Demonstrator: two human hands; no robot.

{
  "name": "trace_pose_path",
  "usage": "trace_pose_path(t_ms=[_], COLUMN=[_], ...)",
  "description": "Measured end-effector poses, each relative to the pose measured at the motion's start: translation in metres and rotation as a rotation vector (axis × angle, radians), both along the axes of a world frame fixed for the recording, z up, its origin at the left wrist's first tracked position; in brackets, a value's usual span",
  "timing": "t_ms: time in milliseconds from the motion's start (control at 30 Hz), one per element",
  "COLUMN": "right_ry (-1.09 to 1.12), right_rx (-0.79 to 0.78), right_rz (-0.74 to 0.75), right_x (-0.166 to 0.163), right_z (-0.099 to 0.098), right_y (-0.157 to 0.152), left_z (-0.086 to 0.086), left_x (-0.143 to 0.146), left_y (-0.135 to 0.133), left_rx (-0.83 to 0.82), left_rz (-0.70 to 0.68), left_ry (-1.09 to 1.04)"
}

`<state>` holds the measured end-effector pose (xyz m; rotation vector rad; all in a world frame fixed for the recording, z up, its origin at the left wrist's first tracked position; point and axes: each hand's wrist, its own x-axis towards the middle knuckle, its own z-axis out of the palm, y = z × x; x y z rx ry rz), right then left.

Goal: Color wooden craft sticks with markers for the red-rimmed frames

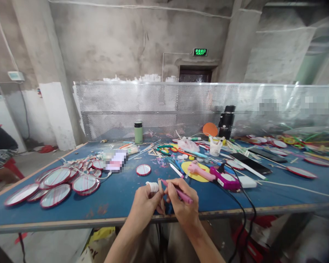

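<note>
Left hand [144, 203] pinched 1 wooden stick [161, 189] — right hand [184, 208] gripped a pink pen [184, 196], apparently marking it; the next stroke needed steadiness.

Wore a thick white finger wrap [152, 186] on the left hand [144, 203], apparently around the index, rounded and snug like a short tube of gauze or tape, though too small in view to tell which. Showed plain bare surfaces elsewhere on that hand, and all over the visible parts of the right hand [184, 201]. Had slim, bare forearms [127, 237], broadening smoothly from narrower wrists [194, 222]. Wore dim grey-brown legwear [178, 241] lower down, too blurred to make out seams, weave or cut.
</note>
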<state>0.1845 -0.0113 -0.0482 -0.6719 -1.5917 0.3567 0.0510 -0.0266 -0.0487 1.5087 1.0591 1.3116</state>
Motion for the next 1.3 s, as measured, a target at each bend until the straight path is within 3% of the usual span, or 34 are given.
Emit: trace_pose_path(t_ms=[800,1300], right_ry=[-0.023,-0.04], right_rx=[0.002,0.054], right_rz=[0.002,0.004], right_x=[-0.0001,0.0013], right_z=[0.0032,-0.0008], right_y=[0.0,0.0028], left_z=[0.0033,0.0032], left_x=[0.0006,0.0044], left_y=[-0.0018,-0.0012], left_rx=[0.036,-0.026], left_rz=[0.01,0.0], left_ry=[0.033,-0.025])
